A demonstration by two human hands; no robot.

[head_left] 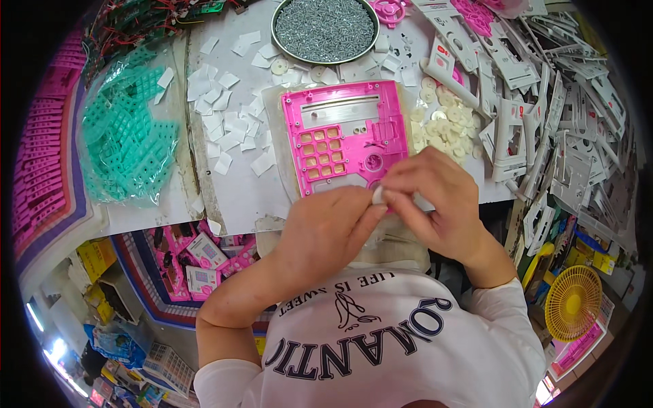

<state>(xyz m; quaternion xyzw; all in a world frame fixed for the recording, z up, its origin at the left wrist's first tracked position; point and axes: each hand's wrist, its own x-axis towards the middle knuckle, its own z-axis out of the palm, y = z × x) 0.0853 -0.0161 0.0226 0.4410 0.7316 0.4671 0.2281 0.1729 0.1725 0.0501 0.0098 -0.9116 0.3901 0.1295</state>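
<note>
Your left hand (pixel 330 224) and right hand (pixel 439 200) meet fingertip to fingertip, thumbs and fingers closed around a small white piece (pixel 378 196) pinched between them. Much of it is hidden by your fingers, so you cannot tell its full shape here. Just beyond your fingertips lies the pink casing (pixel 354 146), flat on the counter (pixel 245 194), its inner side up and its lower edge partly covered by your hands. Within it, ahead of your left hand, is a grid of square openings (pixel 322 151); farther ahead of both hands, a silvery strip (pixel 340 112) runs across it.

Beyond your right hand, just beside the casing, white discs (pixel 445 126) lie in a loose heap. To the right of that hand, white plastic parts (pixel 578 126) are piled on one another. Ahead of your left hand and off to its left, small white squares (pixel 235 122) are scattered, with a clear bag of green pieces (pixel 132 136) well to the left of them. Straight ahead of your hands, past the casing, stands a round bowl (pixel 325 62) full of small metal pieces (pixel 325 30). Below and left of your left hand, a basket (pixel 139 289) holds pink parts.
</note>
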